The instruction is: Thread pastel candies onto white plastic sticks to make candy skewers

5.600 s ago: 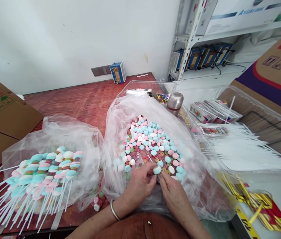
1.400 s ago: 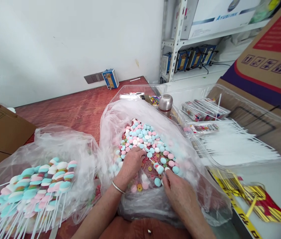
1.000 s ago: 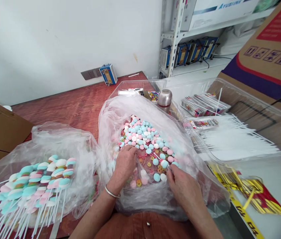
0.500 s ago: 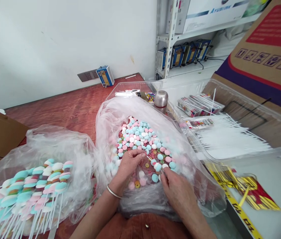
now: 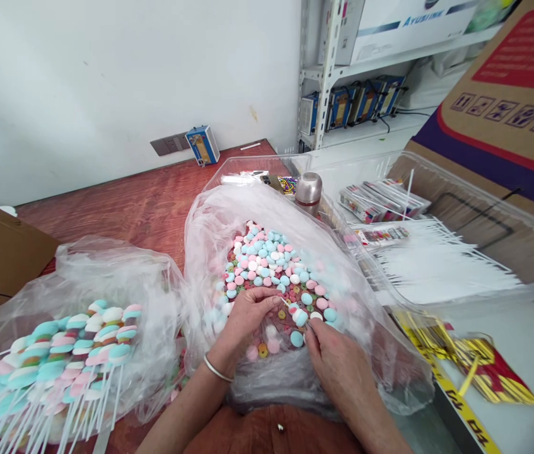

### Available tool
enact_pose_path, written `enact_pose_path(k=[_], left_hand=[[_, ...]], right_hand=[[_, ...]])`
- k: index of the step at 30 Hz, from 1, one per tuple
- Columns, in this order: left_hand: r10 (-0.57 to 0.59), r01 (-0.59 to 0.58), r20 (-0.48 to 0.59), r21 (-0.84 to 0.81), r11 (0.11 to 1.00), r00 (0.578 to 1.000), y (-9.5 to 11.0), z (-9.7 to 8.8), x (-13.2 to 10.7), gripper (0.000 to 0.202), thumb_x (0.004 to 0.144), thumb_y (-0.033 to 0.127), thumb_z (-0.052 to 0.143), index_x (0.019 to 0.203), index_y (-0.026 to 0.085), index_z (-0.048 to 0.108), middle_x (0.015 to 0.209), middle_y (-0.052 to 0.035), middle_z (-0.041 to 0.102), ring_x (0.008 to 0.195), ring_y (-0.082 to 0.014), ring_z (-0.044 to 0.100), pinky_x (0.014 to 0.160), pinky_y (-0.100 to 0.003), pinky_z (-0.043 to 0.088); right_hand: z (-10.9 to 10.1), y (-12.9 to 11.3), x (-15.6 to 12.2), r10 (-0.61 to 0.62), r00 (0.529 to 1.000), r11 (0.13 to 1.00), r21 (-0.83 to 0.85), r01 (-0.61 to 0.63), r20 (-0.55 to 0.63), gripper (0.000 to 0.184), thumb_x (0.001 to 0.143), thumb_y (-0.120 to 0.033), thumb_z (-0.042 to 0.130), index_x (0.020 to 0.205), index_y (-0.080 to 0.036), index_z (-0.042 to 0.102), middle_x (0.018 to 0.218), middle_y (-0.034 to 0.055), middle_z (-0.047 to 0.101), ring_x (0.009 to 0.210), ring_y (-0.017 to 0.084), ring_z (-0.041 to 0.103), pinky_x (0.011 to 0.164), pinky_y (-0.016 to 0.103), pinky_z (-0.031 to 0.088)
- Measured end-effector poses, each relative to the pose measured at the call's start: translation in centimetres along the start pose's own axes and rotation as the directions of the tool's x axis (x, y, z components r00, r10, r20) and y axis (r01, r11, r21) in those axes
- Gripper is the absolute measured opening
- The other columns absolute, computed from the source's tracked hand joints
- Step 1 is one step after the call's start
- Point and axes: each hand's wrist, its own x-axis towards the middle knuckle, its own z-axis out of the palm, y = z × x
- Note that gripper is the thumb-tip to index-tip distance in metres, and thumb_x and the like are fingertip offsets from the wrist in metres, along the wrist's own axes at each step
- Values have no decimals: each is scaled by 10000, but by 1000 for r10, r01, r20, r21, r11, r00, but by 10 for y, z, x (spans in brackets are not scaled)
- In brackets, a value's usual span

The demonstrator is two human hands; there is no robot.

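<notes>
Between my two hands is a candy skewer (image 5: 299, 316), a white stick with blue, white and pink pieces threaded close together. My left hand (image 5: 252, 310), wearing a bangle at the wrist, pinches around the stick's upper left end. At the lower right end, my right hand (image 5: 335, 347) has its thumb and fingers closed; the part of the stick inside them is hidden. Below lies an opened clear plastic bag (image 5: 210, 217) full of loose round candies (image 5: 267, 252) in blue, pink and white, with small gummy rings (image 5: 282, 314) among them.
Finished-looking candy skewers (image 5: 63, 359) lie on another plastic bag (image 5: 106, 258) at left. A clear tray (image 5: 418, 309) with white sticks (image 5: 441, 258) stands at right, beside yellow-and-red packets (image 5: 493, 366). A metal flask (image 5: 309, 189), cardboard boxes (image 5: 6, 265) and a shelf (image 5: 326, 75) surround the table.
The view has shifted slightly, moving everything a little to the right in the picture. Both hands keep the same hold on the candy skewer, with hardly any other movement.
</notes>
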Motion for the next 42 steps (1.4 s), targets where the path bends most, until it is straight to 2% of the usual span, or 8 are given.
enact_pose_path(k=[6, 11, 17, 21, 32, 35, 39, 42], left_hand=[[285, -224, -83, 428, 876, 955, -1, 2, -9, 163, 815, 256, 647, 928, 206, 753, 941, -42, 757, 839, -187, 677, 791, -306, 521], [372, -270, 75, 818, 507, 925, 8, -28, -4, 221, 854, 227, 624, 1049, 243, 727, 952, -41, 733, 881, -208, 646, 806, -319, 478], [505, 23, -79, 993, 115, 860, 16, -66, 4, 163, 911, 225, 541, 908, 210, 702, 977, -92, 659, 968, -265, 568, 832, -380, 423], [499, 187, -174, 982, 24, 849, 23, -74, 2, 156, 897, 251, 550, 868, 206, 697, 956, -106, 654, 943, -295, 546, 785, -403, 393], [480, 221, -228, 973, 72, 847, 26, -65, 38, 139, 853, 157, 541, 906, 155, 669, 962, -128, 680, 1006, -300, 573, 834, -410, 390], [508, 70, -251, 935, 348, 824, 27, -60, 30, 61, 836, 191, 581, 851, 168, 636, 916, -98, 681, 937, -258, 600, 820, -374, 418], [255, -210, -106, 317, 925, 961, 29, -45, 11, 204, 762, 330, 716, 796, 170, 593, 736, -11, 651, 664, -147, 590, 639, -267, 440], [98, -95, 59, -56, 994, 993, 29, -30, -1, 353, 669, 392, 809, 854, 151, 629, 729, -4, 663, 628, -122, 595, 586, -230, 441]], right_hand=[[2, 6, 1, 0, 999, 1000, -29, 2, 53, 206, 972, -248, 455, 837, -234, 610, 804, 13, 735, 698, 180, 672, 543, 287, 212], [1, 10, 1, 18, 998, 997, -73, -14, 59, 187, 965, -253, 479, 831, -246, 608, 800, 7, 739, 696, 186, 677, 535, 292, 195], [4, 10, 5, 10, 995, 998, -67, -3, 103, 201, 976, -264, 453, 842, -245, 602, 811, 16, 738, 719, 206, 689, 537, 289, 193], [6, 12, 6, 5, 991, 998, -62, 3, 131, 206, 979, -270, 444, 843, -239, 595, 815, 30, 737, 740, 222, 697, 541, 289, 204], [5, 8, 8, -35, 992, 999, -20, 38, 119, 232, 983, -265, 429, 846, -236, 614, 804, 31, 744, 732, 234, 713, 536, 290, 225], [8, 8, 7, -72, 997, 997, 17, 71, 16, 207, 966, -260, 451, 850, -234, 621, 784, 25, 741, 690, 218, 703, 533, 290, 239], [9, 3, 6, -129, 979, 985, 92, 145, -159, 222, 966, -271, 429, 851, -235, 616, 789, 16, 734, 650, 190, 679, 543, 283, 271], [8, -1, 5, -149, 971, 979, 113, 172, -189, 248, 972, -264, 405, 812, -233, 593, 751, 5, 710, 636, 176, 664, 549, 281, 270]])
